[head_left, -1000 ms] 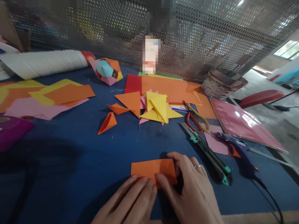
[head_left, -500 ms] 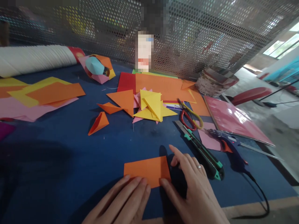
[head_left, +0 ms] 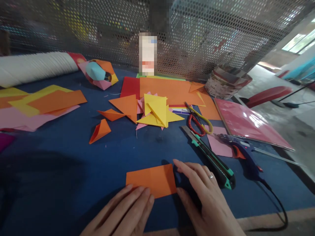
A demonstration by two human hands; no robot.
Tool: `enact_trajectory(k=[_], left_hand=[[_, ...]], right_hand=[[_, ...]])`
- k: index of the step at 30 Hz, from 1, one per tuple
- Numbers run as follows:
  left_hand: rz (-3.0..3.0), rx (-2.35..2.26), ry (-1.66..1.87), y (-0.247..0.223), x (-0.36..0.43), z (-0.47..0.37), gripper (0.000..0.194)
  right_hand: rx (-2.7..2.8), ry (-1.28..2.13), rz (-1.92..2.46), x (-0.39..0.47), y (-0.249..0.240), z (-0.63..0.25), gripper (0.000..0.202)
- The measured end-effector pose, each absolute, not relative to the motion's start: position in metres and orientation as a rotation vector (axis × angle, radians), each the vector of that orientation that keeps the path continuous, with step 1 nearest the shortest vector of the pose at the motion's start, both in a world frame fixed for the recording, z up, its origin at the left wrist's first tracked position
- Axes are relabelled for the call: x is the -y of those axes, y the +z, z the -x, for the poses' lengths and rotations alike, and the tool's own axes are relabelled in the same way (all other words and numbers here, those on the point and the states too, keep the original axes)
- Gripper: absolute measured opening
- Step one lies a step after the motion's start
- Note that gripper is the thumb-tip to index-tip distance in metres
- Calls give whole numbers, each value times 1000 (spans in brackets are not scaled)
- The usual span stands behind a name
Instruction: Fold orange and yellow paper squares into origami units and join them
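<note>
I'm keeping both hands flat at the near edge of the bench (head_left: 73,170). My left hand (head_left: 123,214) is lying with its fingers (head_left: 137,196) together and stretched out, their tips pressing on the near edge of the folded orange paper (head_left: 151,180). My right hand (head_left: 209,203) is resting just beside the paper's right end, its fingers (head_left: 187,168) slightly spread and gripping nothing, the forefinger touching the far right corner. The paper is lying flat on the blue cloth, directly in front of me.

I'm judging the weak points like this: only fingertips are pinning the sheet, so it could be sliding on the cloth and creasing crookedly. The utility knife (head_left: 209,157) is lying just beside my right hand, and the glue gun (head_left: 243,157) with its cord (head_left: 278,206) is lying near beyond it; a careless sweep could be knocking the knife or snagging the cord.

Farther out, scissors (head_left: 198,119) are lying near a heap of yellow folded triangles (head_left: 156,113), with loose orange pieces to their left. As for containers, I'm seeing a round patterned basket (head_left: 227,85) at the far right by the mesh screen; I cannot tell what is inside it. A white roll (head_left: 36,67) is lying far left.
</note>
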State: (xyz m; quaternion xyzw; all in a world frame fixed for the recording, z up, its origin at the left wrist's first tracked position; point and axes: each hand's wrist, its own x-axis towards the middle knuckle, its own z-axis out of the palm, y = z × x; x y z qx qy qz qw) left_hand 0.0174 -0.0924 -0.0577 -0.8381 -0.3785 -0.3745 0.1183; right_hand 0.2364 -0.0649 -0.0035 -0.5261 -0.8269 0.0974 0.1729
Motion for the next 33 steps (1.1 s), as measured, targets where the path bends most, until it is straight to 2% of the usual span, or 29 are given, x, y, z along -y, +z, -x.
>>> enact_trajectory(k=[3,7,22,30,33], left_hand=[[2467,1128,-1111,-58,95,-16,42],[2571,1235,-989,-52,99,-15,39],[2616,1041,-822,-45,100,13,39],[2639,1142,-684,-47,109,44,36],[2682,1045,-528,-43,111,52,38]], right_hand=[[2384,95,1254,64,-4,-235,33],[2570,-82,840,62,-10,-228,31],[2462,-139,812,61,-30,-228,44],[2496,-139,822,63,-40,-230,43],[2513,-153,810,61,-31,-232,41]])
